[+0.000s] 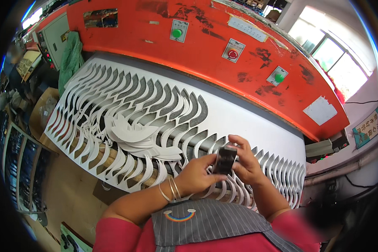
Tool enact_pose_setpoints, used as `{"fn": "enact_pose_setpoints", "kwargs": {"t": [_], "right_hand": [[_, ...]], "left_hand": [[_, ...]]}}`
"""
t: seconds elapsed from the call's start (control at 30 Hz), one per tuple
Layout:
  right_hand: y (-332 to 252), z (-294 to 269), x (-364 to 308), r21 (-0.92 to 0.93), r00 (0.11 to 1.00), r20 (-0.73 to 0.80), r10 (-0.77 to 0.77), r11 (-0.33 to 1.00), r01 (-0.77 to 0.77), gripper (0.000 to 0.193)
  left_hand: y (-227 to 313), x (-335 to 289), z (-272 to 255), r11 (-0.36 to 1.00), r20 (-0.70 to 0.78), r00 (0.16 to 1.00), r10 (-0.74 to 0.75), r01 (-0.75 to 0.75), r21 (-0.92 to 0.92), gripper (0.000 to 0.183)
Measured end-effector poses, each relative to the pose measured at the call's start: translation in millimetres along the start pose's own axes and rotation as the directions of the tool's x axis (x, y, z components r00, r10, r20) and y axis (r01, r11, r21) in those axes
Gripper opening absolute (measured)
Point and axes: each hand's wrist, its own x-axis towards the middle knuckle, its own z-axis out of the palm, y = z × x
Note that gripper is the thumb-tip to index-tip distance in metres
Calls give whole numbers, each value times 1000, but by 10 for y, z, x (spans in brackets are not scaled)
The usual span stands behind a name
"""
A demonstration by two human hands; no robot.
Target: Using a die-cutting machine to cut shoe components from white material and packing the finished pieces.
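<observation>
Between my two hands is a small dark rectangular block [225, 161] with a pale edge; its exact kind I cannot make out. My left hand [199, 174], with bangles at the wrist, closes on its left side, thumb along the lower edge. My right hand [246, 161] grips it from the right, with fingers bent at its upper corner. Both hands are above a white sheet [256, 130] cut through with rows of crescent-shaped openings. To the left of my hands, a loose heap of white crescent pieces [134, 136] lies on the sheet.
Beyond the sheet stands a red machine [134, 38] with two green buttons [177, 33] and a red stop button [232, 53]. Green cloth [71, 54] hangs at the far left. A rack [23, 168] and a cardboard box [48, 109] stand on the left.
</observation>
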Motion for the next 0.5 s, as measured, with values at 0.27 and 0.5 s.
{"fn": "enact_pose_setpoints", "kwargs": {"t": [0.27,0.5], "right_hand": [[-637,250,-265,344,906,239,351,841,-417,48],[-684,551,-248,188,947,91,308,929,-320,48]], "left_hand": [[185,-429,173,992,169,985,-31,52,-117,51],[230,-627,317,999,-62,997,-34,34,-14,56]]}}
